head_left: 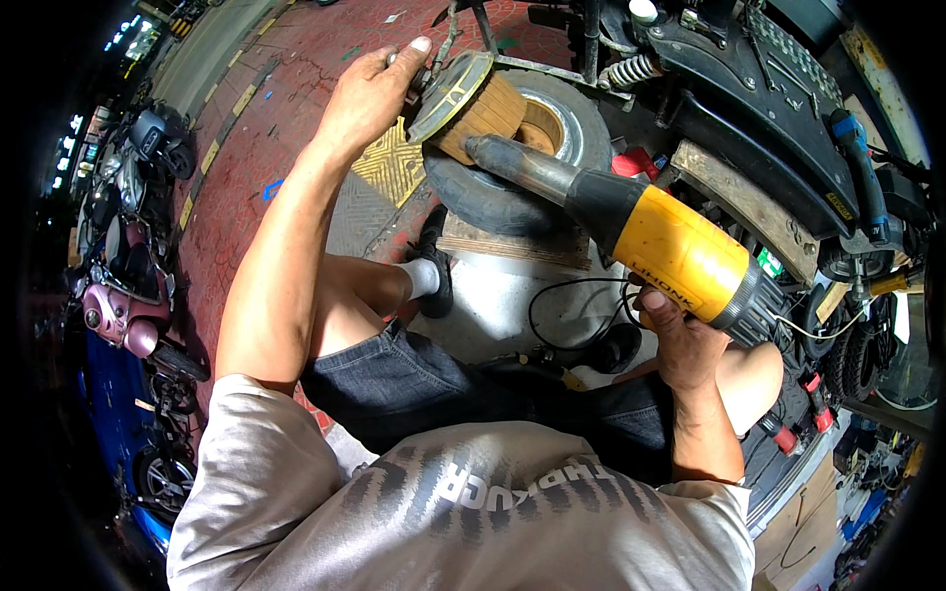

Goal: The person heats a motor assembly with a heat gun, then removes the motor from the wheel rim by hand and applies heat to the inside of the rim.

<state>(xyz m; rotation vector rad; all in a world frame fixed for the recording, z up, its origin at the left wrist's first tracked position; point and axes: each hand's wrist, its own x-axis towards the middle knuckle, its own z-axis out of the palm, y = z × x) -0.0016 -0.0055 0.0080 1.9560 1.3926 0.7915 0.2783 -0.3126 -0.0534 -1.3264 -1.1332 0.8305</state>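
Observation:
My left hand grips a short metal stem on a grey metal part with a curved brown band, held up over the near side of a tyre with a metal rim. A yellow and black heat gun is in my right hand, gripped from below. Its long metal nozzle points up-left at the brown band; whether they touch, I cannot tell. The tyre lies flat on wooden boards.
Black metal frame with tools stands right, beside a wooden plank and blue power tool. Cables lie on the floor near my shoes. Parked scooters line the left, beside red paving.

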